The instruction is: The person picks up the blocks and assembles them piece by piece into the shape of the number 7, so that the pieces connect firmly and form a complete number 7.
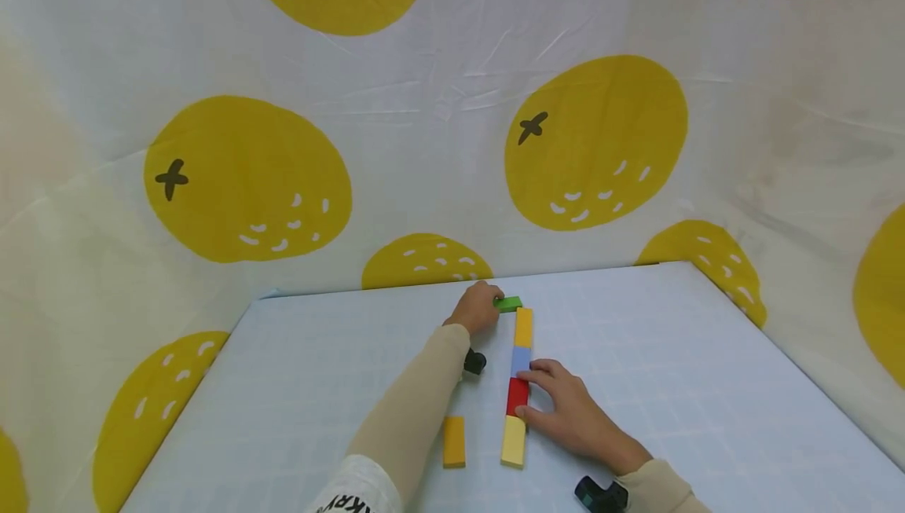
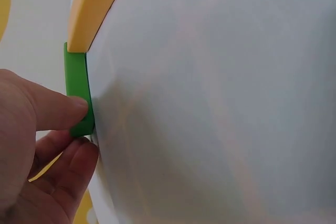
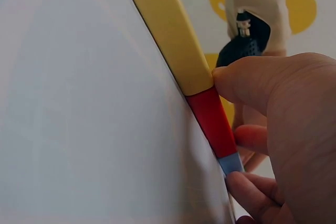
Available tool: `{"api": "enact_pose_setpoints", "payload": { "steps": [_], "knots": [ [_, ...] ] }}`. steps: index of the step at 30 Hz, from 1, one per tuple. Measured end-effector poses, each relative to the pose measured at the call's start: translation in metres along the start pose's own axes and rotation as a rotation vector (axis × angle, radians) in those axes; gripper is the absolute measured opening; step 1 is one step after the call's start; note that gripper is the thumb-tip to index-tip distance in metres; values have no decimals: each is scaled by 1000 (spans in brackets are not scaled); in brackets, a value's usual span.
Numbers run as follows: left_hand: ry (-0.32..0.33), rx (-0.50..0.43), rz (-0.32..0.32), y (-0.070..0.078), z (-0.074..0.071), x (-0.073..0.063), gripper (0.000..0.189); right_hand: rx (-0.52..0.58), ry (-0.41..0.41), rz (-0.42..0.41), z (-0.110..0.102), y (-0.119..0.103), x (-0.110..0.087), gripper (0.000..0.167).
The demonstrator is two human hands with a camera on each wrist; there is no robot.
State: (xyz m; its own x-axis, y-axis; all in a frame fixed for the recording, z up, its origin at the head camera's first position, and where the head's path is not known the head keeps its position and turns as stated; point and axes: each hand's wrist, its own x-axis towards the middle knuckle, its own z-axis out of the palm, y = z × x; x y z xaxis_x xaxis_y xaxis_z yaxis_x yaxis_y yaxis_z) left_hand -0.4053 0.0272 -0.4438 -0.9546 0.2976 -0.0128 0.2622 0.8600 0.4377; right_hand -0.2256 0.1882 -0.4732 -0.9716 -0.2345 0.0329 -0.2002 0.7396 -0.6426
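My left hand (image 1: 477,309) pinches one end of a green block (image 1: 509,305) at the far end of a straight row of blocks. The green block lies crosswise, its other end meeting the orange block (image 1: 524,327). Nearer me in the row come a blue block (image 1: 520,360), a red block (image 1: 517,397) and a pale yellow block (image 1: 513,444). My right hand (image 1: 576,416) rests along the row's right side. In the right wrist view its thumb touches where the pale yellow block (image 3: 168,30) meets the red one, and a fingertip lies at the blue block (image 3: 231,164).
A loose orange block (image 1: 455,442) lies left of the row, beside my left forearm. Everything lies on a table with a pale cloth (image 1: 707,387). Behind its far edge hangs a white curtain (image 1: 438,120) printed with yellow fruit.
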Motion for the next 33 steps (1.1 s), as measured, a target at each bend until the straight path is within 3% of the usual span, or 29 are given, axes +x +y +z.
{"api": "enact_pose_setpoints", "payload": {
  "steps": [18,33],
  "knots": [
    [23,-29,34,3,8,6,29,-8,6,14,0,-2,0,54],
    [7,-30,35,5,6,5,35,-15,2,9,-3,-3,-1,52]
  ]
}}
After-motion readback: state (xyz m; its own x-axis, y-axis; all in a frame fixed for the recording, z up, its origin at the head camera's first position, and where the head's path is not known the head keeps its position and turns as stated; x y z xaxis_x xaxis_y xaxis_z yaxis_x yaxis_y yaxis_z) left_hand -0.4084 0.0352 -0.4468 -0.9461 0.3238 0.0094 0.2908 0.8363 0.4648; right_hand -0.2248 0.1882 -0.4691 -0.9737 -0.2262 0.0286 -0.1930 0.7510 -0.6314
